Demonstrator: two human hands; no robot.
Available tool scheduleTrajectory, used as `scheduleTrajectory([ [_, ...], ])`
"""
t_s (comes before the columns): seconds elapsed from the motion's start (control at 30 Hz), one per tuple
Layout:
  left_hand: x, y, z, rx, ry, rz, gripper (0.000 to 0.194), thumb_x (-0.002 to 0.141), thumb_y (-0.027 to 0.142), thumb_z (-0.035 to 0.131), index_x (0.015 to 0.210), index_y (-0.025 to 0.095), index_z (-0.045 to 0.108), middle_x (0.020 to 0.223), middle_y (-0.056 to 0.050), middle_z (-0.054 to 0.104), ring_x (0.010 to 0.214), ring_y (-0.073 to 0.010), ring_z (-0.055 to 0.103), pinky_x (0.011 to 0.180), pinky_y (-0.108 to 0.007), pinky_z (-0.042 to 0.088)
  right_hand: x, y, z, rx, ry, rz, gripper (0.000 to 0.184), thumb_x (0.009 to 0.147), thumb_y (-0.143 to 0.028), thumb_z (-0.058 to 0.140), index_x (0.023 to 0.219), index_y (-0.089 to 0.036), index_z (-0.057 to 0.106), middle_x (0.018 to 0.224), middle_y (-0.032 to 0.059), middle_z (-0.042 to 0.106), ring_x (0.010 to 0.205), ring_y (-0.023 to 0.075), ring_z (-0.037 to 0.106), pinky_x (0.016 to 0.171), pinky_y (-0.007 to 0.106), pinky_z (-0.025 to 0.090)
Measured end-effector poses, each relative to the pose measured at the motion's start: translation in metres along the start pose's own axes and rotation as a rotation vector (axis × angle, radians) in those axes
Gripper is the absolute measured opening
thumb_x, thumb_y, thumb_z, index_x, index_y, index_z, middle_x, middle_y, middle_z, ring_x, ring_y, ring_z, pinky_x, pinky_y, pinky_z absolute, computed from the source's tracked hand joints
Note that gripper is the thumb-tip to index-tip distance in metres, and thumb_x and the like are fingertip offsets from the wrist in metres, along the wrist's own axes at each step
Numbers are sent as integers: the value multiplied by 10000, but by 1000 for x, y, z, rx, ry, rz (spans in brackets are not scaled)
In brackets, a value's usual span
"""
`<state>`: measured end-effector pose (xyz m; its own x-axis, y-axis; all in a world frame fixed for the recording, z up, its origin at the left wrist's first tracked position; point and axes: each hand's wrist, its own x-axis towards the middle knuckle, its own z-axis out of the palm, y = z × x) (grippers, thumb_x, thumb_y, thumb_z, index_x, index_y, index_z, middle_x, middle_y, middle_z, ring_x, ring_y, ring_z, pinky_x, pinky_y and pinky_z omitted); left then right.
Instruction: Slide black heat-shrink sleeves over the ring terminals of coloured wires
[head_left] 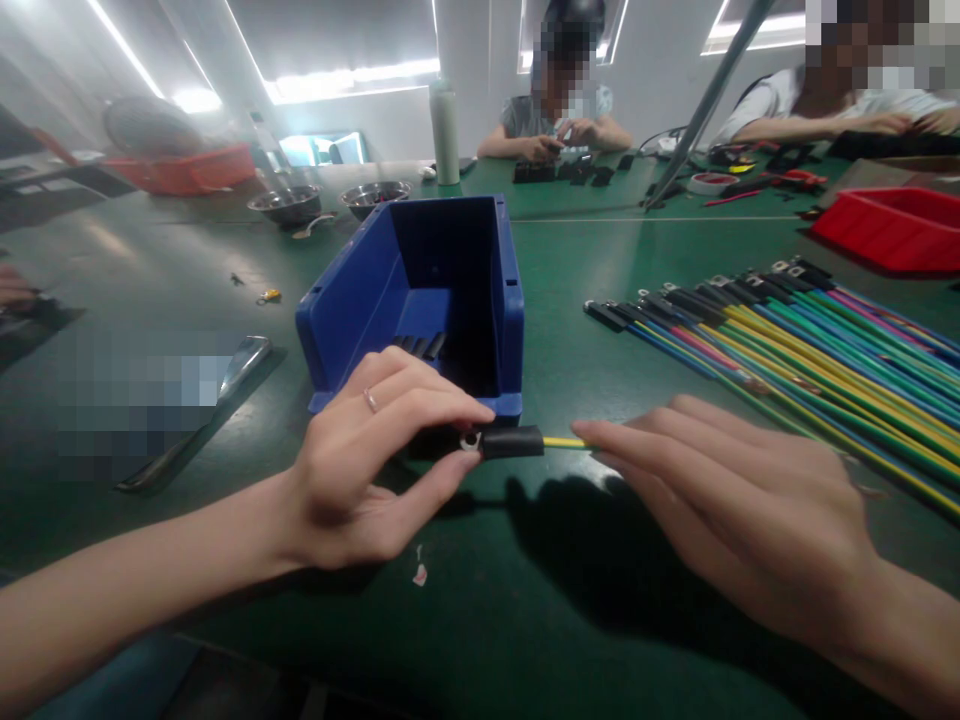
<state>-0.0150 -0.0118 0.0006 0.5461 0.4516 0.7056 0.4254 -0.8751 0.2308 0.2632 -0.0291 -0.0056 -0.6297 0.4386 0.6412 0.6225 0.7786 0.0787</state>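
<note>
Between my hands is a yellow wire [564, 442] with a black sleeve [514, 442] over its end and a metal ring terminal [471, 440] sticking out on the left. My left hand [382, 455] pinches the ring terminal between thumb and fingertips. With its fingers pressed together, my right hand [735, 490] grips the wire just right of the sleeve; the rest of the wire is hidden behind that hand. Directly behind my left hand stands a blue open-fronted bin [512, 335], and a few black sleeves [421, 346] lie inside it.
On the right, several coloured wires [817, 350] with black ends lie in a row, a red tray [892, 230] behind them. Metal bowls [285, 207] and a pale bottle [444, 135] stand farther back. Co-workers sit across the green table [585, 230]. A shiny strip [240, 370] lies left.
</note>
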Motion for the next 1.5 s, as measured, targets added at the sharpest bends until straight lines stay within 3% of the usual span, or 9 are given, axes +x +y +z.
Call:
scheduleTrajectory([
  [0.3, 2, 0, 0, 41, 15, -11, 54, 909, 102, 687, 907, 139, 649, 864, -23, 693, 827, -154, 598, 783, -351, 481, 0, -1, 1, 8, 2, -11, 209, 910, -75, 624, 1109, -135, 643, 790, -15, 650, 701, 82, 468, 635, 233, 354],
  [0.53, 4, 0, -1, -9, -21, -14, 87, 927, 51, 633, 921, 137, 621, 879, -13, 690, 841, -134, 586, 814, -348, 464, 5, -4, 1, 23, 32, 40, 125, 974, -110, 530, 1021, -143, 641, 703, -27, 619, 613, 61, 470, 597, 194, 358],
  [0.73, 2, 0, -1, -71, -70, -58, 106, 934, 52, 588, 925, 156, 603, 865, 2, 664, 843, -139, 553, 822, -357, 439, 9, -7, 0, -22, 44, 57, 212, 1024, -145, 437, 978, -148, 644, 736, -16, 672, 590, 28, 565, 602, 178, 380],
  [1.2, 0, -4, 0, 1, -85, -77, 50, 989, 137, 565, 974, 173, 595, 878, 7, 637, 875, -144, 524, 838, -330, 406, 3, -1, 5, -26, -10, 2, 172, 1038, -117, 385, 1084, -143, 550, 757, -26, 668, 576, 25, 553, 589, 185, 367],
  [1.5, 0, -1, 0, -18, -62, -125, 102, 950, 98, 569, 877, 170, 568, 821, -2, 602, 851, -153, 531, 804, -318, 460, -2, 4, 4, 16, -94, -35, 167, 1054, -191, 403, 1140, -181, 546, 779, -47, 657, 566, 50, 531, 557, 221, 344],
])
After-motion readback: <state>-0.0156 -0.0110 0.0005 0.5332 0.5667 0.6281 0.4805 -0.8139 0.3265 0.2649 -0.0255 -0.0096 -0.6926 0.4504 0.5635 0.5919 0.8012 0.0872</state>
